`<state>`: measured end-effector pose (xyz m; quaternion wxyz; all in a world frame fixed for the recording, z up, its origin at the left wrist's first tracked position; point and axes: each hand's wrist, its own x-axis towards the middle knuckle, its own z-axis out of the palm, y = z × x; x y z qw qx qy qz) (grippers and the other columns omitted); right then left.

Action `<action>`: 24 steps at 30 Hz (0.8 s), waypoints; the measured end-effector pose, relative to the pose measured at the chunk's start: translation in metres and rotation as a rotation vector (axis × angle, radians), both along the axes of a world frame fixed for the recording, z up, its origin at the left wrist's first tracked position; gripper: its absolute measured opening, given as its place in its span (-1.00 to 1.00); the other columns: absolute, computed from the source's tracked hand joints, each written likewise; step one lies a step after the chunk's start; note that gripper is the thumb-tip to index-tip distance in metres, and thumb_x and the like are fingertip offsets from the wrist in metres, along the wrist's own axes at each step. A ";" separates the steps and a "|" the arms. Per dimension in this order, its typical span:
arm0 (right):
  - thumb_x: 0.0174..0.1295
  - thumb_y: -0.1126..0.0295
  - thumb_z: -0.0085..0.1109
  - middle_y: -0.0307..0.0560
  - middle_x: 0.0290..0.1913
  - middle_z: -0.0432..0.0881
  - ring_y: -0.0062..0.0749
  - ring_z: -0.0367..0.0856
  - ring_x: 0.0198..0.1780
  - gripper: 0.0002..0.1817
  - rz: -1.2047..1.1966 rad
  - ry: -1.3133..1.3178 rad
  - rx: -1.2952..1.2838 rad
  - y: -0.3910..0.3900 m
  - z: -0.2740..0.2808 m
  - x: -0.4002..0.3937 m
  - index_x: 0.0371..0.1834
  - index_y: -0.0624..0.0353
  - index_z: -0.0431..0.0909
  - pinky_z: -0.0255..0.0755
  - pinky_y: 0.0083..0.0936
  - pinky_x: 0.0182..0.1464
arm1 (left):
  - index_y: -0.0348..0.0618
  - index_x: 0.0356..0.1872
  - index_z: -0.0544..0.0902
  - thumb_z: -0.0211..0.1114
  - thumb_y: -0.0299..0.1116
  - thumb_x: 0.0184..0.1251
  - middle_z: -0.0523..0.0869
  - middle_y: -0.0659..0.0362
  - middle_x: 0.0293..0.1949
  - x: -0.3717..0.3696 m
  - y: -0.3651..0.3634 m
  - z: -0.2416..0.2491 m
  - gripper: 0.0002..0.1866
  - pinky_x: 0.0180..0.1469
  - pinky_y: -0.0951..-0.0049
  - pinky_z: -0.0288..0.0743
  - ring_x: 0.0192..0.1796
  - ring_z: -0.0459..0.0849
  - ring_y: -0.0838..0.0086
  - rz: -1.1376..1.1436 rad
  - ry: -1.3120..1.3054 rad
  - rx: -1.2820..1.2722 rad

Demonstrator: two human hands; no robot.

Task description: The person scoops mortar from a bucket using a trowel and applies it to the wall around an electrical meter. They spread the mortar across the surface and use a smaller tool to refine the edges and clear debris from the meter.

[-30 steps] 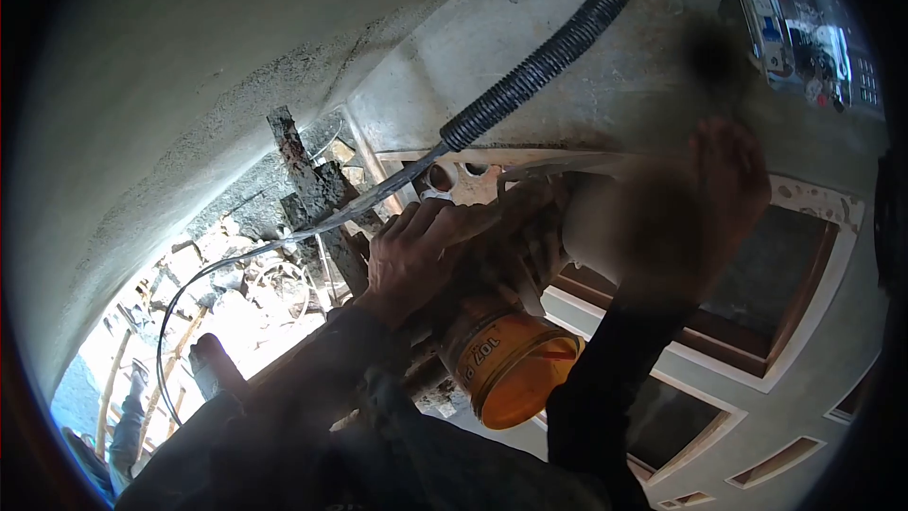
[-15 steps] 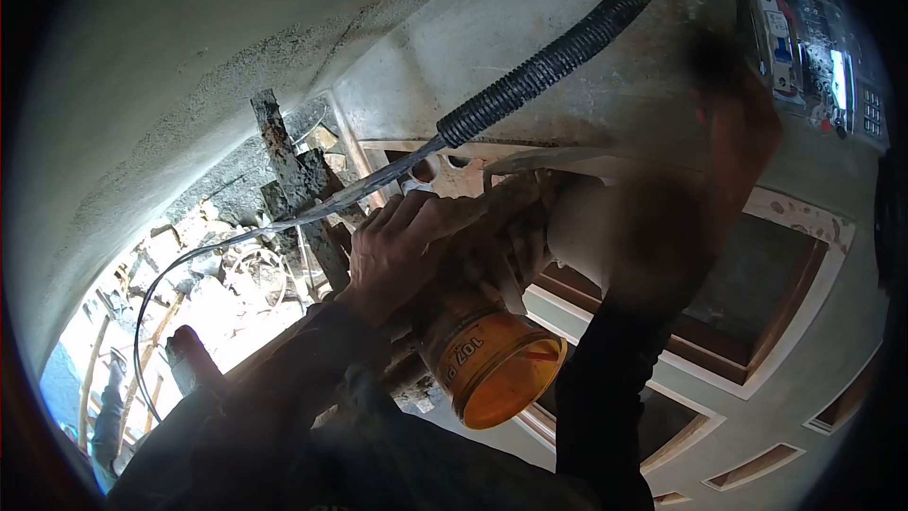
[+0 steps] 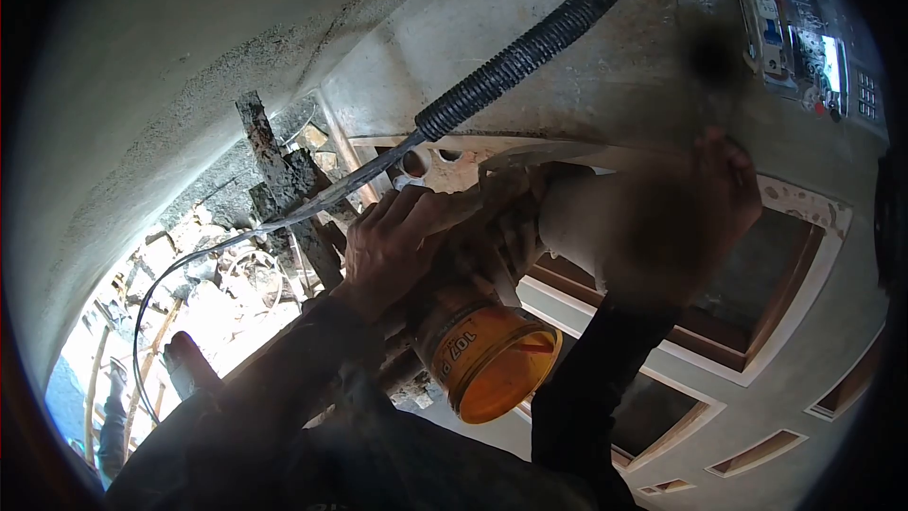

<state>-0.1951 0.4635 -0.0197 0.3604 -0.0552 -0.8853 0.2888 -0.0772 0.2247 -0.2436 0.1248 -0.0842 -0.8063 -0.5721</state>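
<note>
My left hand (image 3: 392, 244) is closed over the top of an orange plastic can (image 3: 487, 360) with printed lettering, held up near the wall with its open mouth facing the camera. My right hand (image 3: 676, 218) is blurred and close to the lens, just right of the can. It touches a pale rounded shape (image 3: 572, 218), and I cannot make out its grip. Above both hands a black corrugated conduit (image 3: 515, 61) runs down the plastered wall. Thin wires (image 3: 284, 222) leave its end toward the lower left. Round holes (image 3: 416, 163) show in the wall by my left fingers.
An electrical breaker panel (image 3: 804, 43) is mounted at the upper right. A panelled door (image 3: 757, 322) fills the lower right. A rough broken wall edge (image 3: 274, 180) and rubble (image 3: 218, 284) in bright daylight lie to the left.
My right hand was raised toward the breaker panel half a second ago and has dropped back beside the can. The left hand and can stay together, shifted slightly left in the view.
</note>
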 end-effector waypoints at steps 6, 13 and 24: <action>0.26 0.31 0.51 -0.10 -0.33 0.77 -0.52 0.72 -0.40 -0.71 -0.058 -0.115 -0.122 -0.035 -0.011 0.021 -0.15 0.29 0.67 0.53 -0.65 -0.42 | -0.08 -0.12 0.60 0.45 -0.45 0.18 0.67 0.14 -0.20 0.001 0.000 0.005 -0.73 -0.23 0.15 0.67 -0.14 0.73 0.16 0.025 -0.045 0.009; 0.17 0.20 0.52 0.05 -0.31 0.78 -0.19 0.77 -0.28 -0.63 0.031 -0.012 0.351 -0.036 -0.026 -0.075 -0.20 0.32 0.69 0.60 -0.29 -0.18 | -0.12 -0.08 0.59 0.45 -0.41 0.23 0.69 0.11 -0.20 -0.005 0.004 0.010 -0.72 -0.22 0.14 0.67 -0.16 0.75 0.10 0.027 -0.045 0.008; 0.28 0.43 0.43 -0.10 -0.29 0.74 -0.44 0.65 -0.27 -0.76 -0.108 -0.295 0.051 0.027 0.027 0.119 -0.09 0.28 0.60 0.56 -0.34 -0.17 | -0.10 -0.06 0.62 0.49 -0.39 0.23 0.73 0.10 -0.24 -0.011 0.005 0.026 -0.71 -0.23 0.17 0.67 -0.22 0.77 0.12 -0.020 0.020 -0.003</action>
